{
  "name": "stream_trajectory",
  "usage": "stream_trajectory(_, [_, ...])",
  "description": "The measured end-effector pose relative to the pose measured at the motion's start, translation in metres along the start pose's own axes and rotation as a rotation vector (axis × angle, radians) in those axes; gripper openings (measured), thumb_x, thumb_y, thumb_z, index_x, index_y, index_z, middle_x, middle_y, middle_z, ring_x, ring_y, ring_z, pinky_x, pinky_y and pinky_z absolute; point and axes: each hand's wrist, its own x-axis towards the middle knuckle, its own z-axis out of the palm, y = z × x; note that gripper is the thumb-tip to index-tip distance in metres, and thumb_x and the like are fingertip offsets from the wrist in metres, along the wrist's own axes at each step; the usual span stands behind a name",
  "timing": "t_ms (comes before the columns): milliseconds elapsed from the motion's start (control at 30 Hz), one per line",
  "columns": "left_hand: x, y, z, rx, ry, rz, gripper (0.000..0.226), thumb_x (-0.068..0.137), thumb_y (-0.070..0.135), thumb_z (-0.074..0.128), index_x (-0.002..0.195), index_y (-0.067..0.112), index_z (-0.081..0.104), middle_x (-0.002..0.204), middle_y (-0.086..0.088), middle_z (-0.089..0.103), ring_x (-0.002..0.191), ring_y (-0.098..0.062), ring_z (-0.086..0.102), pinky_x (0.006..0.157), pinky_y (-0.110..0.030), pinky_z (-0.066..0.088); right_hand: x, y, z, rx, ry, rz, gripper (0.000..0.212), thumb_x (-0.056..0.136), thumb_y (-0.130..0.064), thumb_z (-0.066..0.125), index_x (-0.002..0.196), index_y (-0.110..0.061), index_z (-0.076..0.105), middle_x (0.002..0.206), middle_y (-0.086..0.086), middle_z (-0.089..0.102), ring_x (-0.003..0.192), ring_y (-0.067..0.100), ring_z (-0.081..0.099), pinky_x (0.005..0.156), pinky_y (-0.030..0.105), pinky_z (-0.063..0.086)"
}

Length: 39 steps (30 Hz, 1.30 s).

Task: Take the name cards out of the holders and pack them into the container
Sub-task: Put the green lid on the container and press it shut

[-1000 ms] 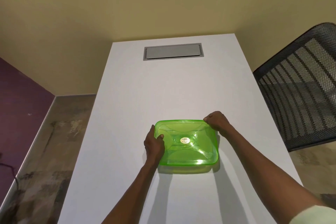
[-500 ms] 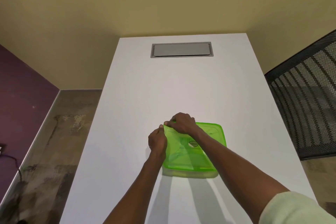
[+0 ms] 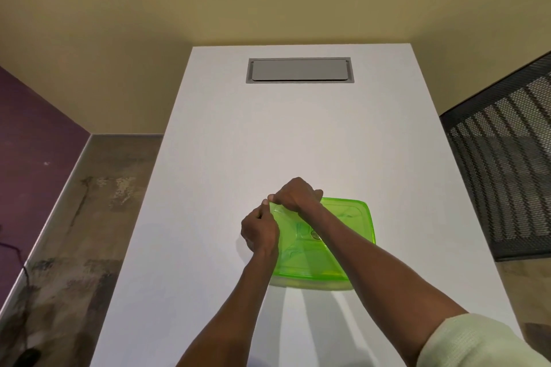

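floor: lower left of frame, mottled grey with a dark cable lying at the far left edge; nothing of the task there.
desk: white, runs up the centre; a grey cable hatch sits flush near its far end.
left hand: centre frame, just left of the box. Your fingers are curled and pinching the near-left edge of the lid, thumb up at the corner.
right hand: reaches across from the right, fingers curled over the far-left corner of the same lid, pinching it. Your forearm crosses over the box.
container: translucent green, centre-right of frame, flat on the desk with its lid on. Contents can't be told.
name cards: none in view, no holders either.
step: judged as peeling the lid open at the left corner.
risk 1: both hands pull at one corner and nothing pins the base, so the box may lift or skid right across the smooth desk.
risk 2: if the lid pops free suddenly it can flick off toward the far end.
risk 3: thin plastic may bend or crack at the corner if you yank.
chair: black mesh, right edge of frame, well apart from the box.
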Motion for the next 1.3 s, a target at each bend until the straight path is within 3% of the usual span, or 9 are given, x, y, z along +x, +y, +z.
stream_trajectory(267, [0.002, -0.004, 0.004, -0.038, 0.018, -0.049, 0.045, 0.087, 0.041, 0.058, 0.049, 0.018, 0.057, 0.055, -0.001, 0.056, 0.062, -0.025, 0.05, 0.058, -0.026, 0.041, -0.003, -0.003, 0.002, -0.006, 0.041, 0.029, 0.04, 0.065, -0.056, 0.064, 0.079, -0.019, 0.055, 0.081, -0.002, 0.062, 0.092, 0.024, 0.063, 0.083, 0.041, 0.033])
stream_trajectory(467, [0.001, -0.002, 0.001, -0.065, -0.003, -0.048, 0.044, 0.087, 0.04, 0.06, 0.063, 0.004, 0.061, 0.057, -0.003, 0.045, 0.059, -0.023, 0.038, 0.055, -0.027, 0.038, -0.009, 0.001, -0.001, 0.039, 0.05, -0.029, 0.038, 0.07, -0.055, 0.065, 0.08, -0.018, 0.067, 0.092, 0.002, 0.073, 0.096, 0.026, 0.064, 0.093, 0.042, 0.038])
stream_trajectory(567, [0.0, 0.001, -0.008, -0.122, -0.097, -0.064, 0.042, 0.086, 0.039, 0.063, 0.06, 0.007, 0.063, 0.058, -0.001, 0.045, 0.059, -0.021, 0.038, 0.057, -0.028, 0.038, -0.017, 0.007, -0.001, 0.064, 0.098, -0.131, 0.036, 0.075, -0.055, 0.068, 0.087, -0.022, 0.074, 0.096, 0.0, 0.074, 0.099, 0.025, 0.064, 0.095, 0.04, 0.041])
stream_trajectory(633, [0.002, 0.002, -0.018, -0.124, -0.169, -0.113, 0.04, 0.084, 0.042, 0.066, 0.056, 0.014, 0.062, 0.058, 0.002, 0.051, 0.058, -0.02, 0.044, 0.059, -0.03, 0.043, -0.025, 0.012, 0.001, 0.033, 0.176, -0.233, 0.039, 0.077, -0.055, 0.069, 0.102, -0.026, 0.072, 0.11, 0.001, 0.069, 0.109, 0.025, 0.058, 0.096, 0.039, 0.042])
stream_trajectory(767, [0.005, -0.006, -0.042, -0.157, -0.347, -0.215, 0.031, 0.079, 0.04, 0.072, 0.071, 0.01, 0.067, 0.067, -0.007, 0.055, 0.061, -0.021, 0.048, 0.058, -0.033, 0.042, -0.051, 0.022, 0.01, -0.077, 0.322, -0.417, 0.052, 0.074, -0.047, 0.074, 0.117, -0.02, 0.064, 0.117, 0.006, 0.056, 0.112, 0.027, 0.047, 0.093, 0.038, 0.04])
stream_trajectory(900, [-0.002, -0.029, -0.067, -0.28, -0.513, -0.296, 0.021, 0.082, 0.02, 0.072, 0.09, 0.0, 0.071, 0.072, -0.011, 0.067, 0.049, -0.015, 0.059, 0.046, -0.021, 0.047, -0.088, 0.036, 0.03, 0.007, 0.135, -0.426, 0.048, 0.067, -0.038, 0.083, 0.103, -0.013, 0.063, 0.104, 0.011, 0.058, 0.1, 0.028, 0.054, 0.077, 0.032, 0.04])
stream_trajectory(1000, [-0.012, -0.046, -0.083, -0.282, -0.579, -0.329, 0.016, 0.082, 0.009, 0.071, 0.094, -0.002, 0.072, 0.08, -0.02, 0.065, 0.064, -0.022, 0.059, 0.056, -0.026, 0.049, -0.11, 0.044, 0.049, -0.016, 0.043, -0.408, 0.041, 0.06, -0.031, 0.087, 0.089, -0.013, 0.063, 0.097, 0.011, 0.059, 0.092, 0.026, 0.056, 0.067, 0.028, 0.034])
stream_trajectory(1167, [-0.023, -0.055, -0.096, -0.257, -0.639, -0.299, 0.024, 0.082, -0.005, 0.068, 0.106, -0.002, 0.068, 0.096, -0.026, 0.071, 0.082, -0.029, 0.067, 0.084, -0.038, 0.058, -0.121, 0.038, 0.055, -0.101, 0.076, -0.412, 0.038, 0.062, -0.023, 0.085, 0.092, -0.009, 0.065, 0.102, 0.014, 0.057, 0.096, 0.029, 0.055, 0.071, 0.031, 0.036])
stream_trajectory(1300, [-0.029, -0.052, -0.095, -0.234, -0.562, -0.218, 0.024, 0.081, -0.012, 0.066, 0.104, -0.008, 0.066, 0.088, -0.028, 0.07, 0.07, -0.029, 0.069, 0.07, -0.032, 0.061, -0.125, 0.034, 0.052, -0.161, 0.072, -0.411, 0.041, 0.068, -0.027, 0.082, 0.098, -0.004, 0.066, 0.099, 0.016, 0.058, 0.098, 0.03, 0.055, 0.079, 0.034, 0.04])
